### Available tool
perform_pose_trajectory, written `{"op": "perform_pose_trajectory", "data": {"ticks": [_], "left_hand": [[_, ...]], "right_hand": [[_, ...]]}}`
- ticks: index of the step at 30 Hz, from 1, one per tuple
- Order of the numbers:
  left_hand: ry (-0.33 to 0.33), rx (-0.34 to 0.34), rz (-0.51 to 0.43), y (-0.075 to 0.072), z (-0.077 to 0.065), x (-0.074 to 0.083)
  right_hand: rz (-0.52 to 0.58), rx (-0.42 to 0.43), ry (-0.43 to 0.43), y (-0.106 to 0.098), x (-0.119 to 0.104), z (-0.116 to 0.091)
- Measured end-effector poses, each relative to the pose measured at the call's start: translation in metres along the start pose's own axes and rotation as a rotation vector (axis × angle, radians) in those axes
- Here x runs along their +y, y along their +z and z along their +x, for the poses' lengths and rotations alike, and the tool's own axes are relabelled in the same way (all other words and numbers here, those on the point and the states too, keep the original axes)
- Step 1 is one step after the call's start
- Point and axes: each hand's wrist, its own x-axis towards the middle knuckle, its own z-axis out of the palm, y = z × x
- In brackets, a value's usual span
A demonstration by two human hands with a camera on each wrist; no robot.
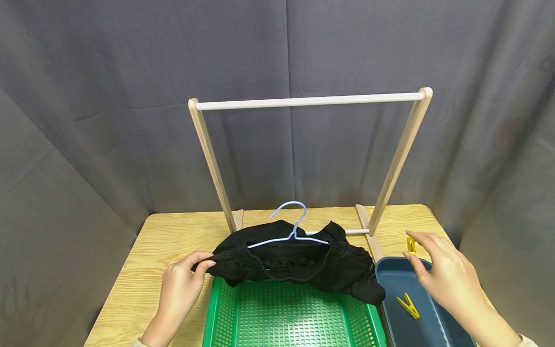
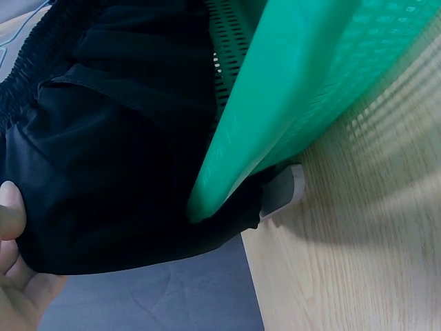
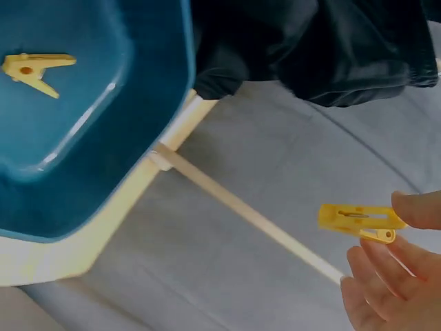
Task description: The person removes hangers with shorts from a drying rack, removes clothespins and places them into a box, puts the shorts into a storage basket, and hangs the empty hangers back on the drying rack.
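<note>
The left hand (image 1: 179,284) pinches a black gathered-cloth garment (image 1: 336,271) across the green perforated plastic basket's (image 1: 210,313) far end, apparently keeping it spread; the right hand (image 1: 451,272), right of the basket, pinches a yellow plastic clothespin (image 1: 411,245).

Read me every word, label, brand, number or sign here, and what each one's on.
Nothing readable: no words, labels, brands, numbers or signs on the black garment, hanger, yellow clothespins, blue tray or rack.
Rim of the green basket: faint marks, perhaps lettering, too blurred to read.
</note>
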Motion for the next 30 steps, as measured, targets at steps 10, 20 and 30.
{"op": "perform_pose_trajectory", "data": {"ticks": [10,20,30], "left_hand": [[0.008,0.005,-0.007,0.0,0.0,-0.001],[0.006,0.002,-0.015,0.001,0.001,0.0],[-0.01,-0.01,-0.016,-0.001,-0.001,-0.001]], "right_hand": [[-0.027,-0.201,0.095,0.017,0.021,-0.004],[-0.014,-0.467,0.149,0.033,0.037,-0.007],[0.001,-0.727,0.16,0.054,0.045,-0.013]]}}
